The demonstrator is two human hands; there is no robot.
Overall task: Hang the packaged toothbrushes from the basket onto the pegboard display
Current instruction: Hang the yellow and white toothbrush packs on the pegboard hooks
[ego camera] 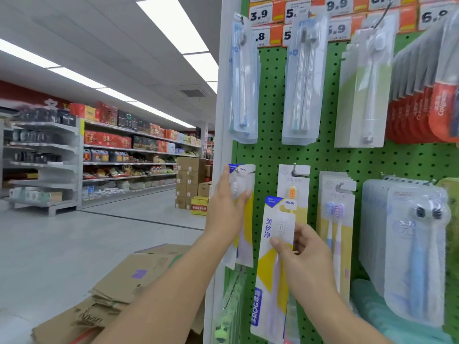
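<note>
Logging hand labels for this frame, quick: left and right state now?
Left hand: open, straight fingers pressed on the hanging FROG pack.
Right hand: pinching a loose FROG toothbrush pack, not yet hung.

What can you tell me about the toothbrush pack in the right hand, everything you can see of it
The toothbrush pack is a long, flat card with a clear blister, white with yellow diagonal blocks, a blue corner, blue FROG lettering and Chinese characters. A pale brush with white bristles shows through. It is sealed and tilted slightly, top leaning right, held in front of the green pegboard, not on a hook. The right hand pinches it at mid-height, thumb in front and fingers behind.
</note>
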